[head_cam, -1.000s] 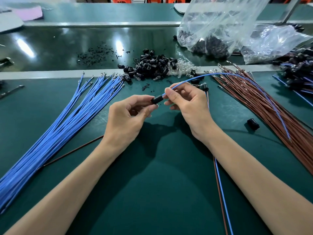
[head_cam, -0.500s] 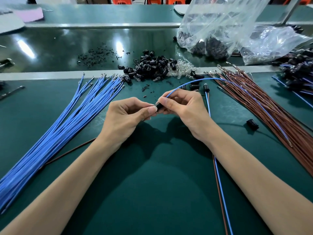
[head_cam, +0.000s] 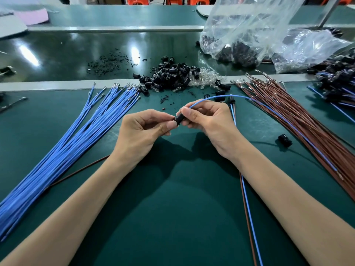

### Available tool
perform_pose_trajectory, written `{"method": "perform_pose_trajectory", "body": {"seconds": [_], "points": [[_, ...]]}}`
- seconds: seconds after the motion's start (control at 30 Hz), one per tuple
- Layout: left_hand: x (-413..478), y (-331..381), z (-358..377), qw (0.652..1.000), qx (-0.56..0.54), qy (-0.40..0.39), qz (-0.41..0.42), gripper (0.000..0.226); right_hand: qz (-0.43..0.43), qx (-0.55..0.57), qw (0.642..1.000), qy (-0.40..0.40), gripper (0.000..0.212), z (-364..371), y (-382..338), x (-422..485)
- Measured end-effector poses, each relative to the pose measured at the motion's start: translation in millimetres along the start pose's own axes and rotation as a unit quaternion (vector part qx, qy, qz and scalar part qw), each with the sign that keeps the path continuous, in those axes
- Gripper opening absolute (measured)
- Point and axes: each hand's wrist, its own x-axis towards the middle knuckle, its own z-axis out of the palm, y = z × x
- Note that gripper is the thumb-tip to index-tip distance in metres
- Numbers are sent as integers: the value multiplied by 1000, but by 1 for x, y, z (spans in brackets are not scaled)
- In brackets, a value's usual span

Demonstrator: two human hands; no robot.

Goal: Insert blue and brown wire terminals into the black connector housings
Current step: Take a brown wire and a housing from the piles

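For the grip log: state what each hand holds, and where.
Left hand pinches the black connector housing by its left end; right hand pinches the blue wire just behind the housing.

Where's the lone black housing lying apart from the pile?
Head view, right side: the lone black housing lies on the green mat, between the right hand and the brown wire bundle, close to the bundle.
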Motion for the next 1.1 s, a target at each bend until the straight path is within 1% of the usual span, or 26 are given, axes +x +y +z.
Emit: {"method": "perform_pose_trajectory", "body": {"seconds": [0.03,0.1,0.23,0.37,0.47,0.57,0.6,0.73,0.87,0.97,1.1], "points": [[0,0,1,1000,-3,2,-1,12,7,9,1000,-10,1,0,-1,0],[-1,1,2,1000,-10,5,4,12,14,26,999,-20,4,-1,-2,0],[-1,2,2,1000,-16,-9,11,8,-2,17,1000,-5,6,-1,-2,0],[-2,-1,3,1000,24,-10,-15,20,-16,-32,999,0,17,1,-1,-1],[-2,-2,3,999,51,-1,-16,18,-9,-18,1000,-17,15,2,-2,-2],[0,-3,1,996,83,6,-10,12,0,-2,1000,-27,25,2,-3,-2],[0,-3,1,996,92,8,-8,12,-2,-10,1000,-20,25,2,-2,-1],[-1,-3,1,994,109,14,-6,11,-18,-39,999,25,12,4,2,1],[-2,-3,1,993,121,7,1,15,-36,-54,998,26,18,3,3,2],[-3,-1,2,991,131,-6,9,17,-48,-63,997,15,16,4,3,1],[-3,-1,2,990,141,0,12,15,-52,-76,996,21,20,3,2,2]]}}
